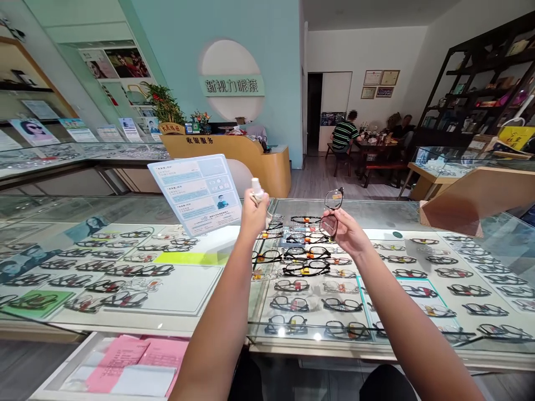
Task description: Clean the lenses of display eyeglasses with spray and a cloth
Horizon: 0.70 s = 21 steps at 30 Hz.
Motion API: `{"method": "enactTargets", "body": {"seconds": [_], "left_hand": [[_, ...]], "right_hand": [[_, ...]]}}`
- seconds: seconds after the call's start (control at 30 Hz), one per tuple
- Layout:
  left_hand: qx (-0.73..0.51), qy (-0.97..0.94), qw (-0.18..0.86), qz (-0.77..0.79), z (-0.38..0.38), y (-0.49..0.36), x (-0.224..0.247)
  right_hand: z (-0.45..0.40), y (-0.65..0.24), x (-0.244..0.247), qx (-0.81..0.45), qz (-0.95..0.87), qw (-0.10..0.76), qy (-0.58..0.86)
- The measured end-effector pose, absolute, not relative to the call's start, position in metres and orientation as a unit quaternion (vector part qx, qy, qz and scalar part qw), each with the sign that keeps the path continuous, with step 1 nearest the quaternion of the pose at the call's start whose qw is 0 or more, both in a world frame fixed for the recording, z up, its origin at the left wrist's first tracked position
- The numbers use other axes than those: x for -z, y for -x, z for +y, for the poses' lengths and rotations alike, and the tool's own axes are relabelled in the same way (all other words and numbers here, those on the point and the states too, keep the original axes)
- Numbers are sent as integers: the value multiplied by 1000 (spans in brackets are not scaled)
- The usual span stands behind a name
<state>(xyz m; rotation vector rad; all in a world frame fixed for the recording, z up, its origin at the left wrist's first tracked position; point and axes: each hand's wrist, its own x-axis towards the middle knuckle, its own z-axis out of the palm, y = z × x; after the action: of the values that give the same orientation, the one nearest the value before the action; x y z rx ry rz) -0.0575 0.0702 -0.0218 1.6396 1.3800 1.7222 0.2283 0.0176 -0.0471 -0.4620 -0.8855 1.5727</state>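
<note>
My left hand (254, 211) is closed round a small white spray bottle (256, 185), its top pointing up, with a pale cloth bunched below it. In my right hand (348, 233), a pair of dark-rimmed glasses (334, 199) is pinched by one side and tilted upright, one lens above the other. An orange label shows on the upper lens. Both hands are raised above the glass display case (267, 328), which holds rows of glasses. Between the hands, several black frames (306, 253) lie in a column.
An information sheet (196, 195) stands left of my left hand. An open drawer (79, 362) with pink papers (125, 362) juts out at lower left. A brown board (476, 195) rises at the right. Two people sit near a far table (370, 146).
</note>
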Motion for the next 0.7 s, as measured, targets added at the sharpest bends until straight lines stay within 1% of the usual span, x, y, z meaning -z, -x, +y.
{"method": "enactTargets", "body": {"seconds": [0.1,0.2,0.3,0.37,0.43,0.57,0.7], "left_hand": [[-589,-562,131,565,78,89,22],[-496,-535,55,682,74,106,23],[-377,-504,26,777,69,114,22],[-317,-488,28,813,68,120,22],[-283,-477,46,831,70,127,24],[-237,-461,89,851,76,137,31],[-213,-444,111,863,80,140,36]], "right_hand": [[17,-229,47,-677,-378,599,200],[16,-230,46,-679,-375,597,207],[14,-232,44,-677,-378,595,211],[14,-233,44,-673,-381,597,213],[14,-234,44,-673,-383,596,215],[14,-234,45,-677,-383,590,217],[13,-232,45,-678,-389,585,217]]}}
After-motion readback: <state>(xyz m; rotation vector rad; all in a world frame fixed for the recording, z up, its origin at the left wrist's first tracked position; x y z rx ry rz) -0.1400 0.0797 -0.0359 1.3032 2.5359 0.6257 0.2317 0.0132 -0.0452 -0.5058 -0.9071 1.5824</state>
